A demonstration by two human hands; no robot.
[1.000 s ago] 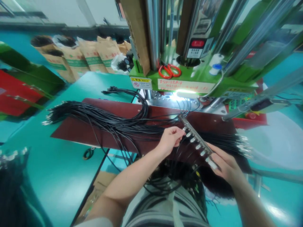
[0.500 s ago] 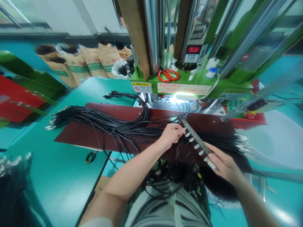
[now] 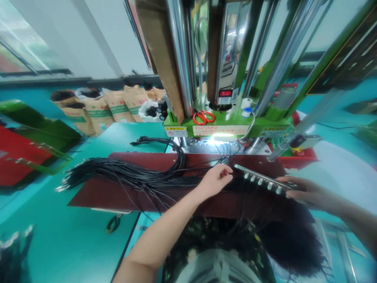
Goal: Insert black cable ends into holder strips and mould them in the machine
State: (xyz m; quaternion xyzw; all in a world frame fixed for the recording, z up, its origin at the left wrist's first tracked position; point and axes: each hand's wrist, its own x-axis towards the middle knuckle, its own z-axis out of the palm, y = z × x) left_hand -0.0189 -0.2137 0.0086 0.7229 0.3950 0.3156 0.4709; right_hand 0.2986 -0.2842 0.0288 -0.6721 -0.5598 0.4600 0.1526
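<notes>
My right hand (image 3: pixel 304 190) grips one end of a metal bar (image 3: pixel 265 179) with a row of small pale connector ends along its near edge. The bar slants down to the right above the dark red board (image 3: pixel 194 202). Just off the bar's far end is my left hand (image 3: pixel 216 180), its thumb and curled fingers apart with nothing visible between them. A thick bundle of black cables (image 3: pixel 141 175) lies across the board to the left, metal ends (image 3: pixel 63 182) pointing outward. Thin dark cables under the bar are blurred.
Behind the board stands a green press (image 3: pixel 188 127) with steel columns, a bright lamp (image 3: pixel 222 137) and red-handled scissors (image 3: pixel 203 117) on its ledge. A red tray (image 3: pixel 297 161) is at the right. Paper sacks (image 3: pixel 118 104) line the back wall. A dark bristly bundle (image 3: pixel 291 245) hangs in front.
My right hand has swung the bar up and to the right, to a flatter slant. My left hand has come away from the bar and its fingers have parted. The view has tilted up.
</notes>
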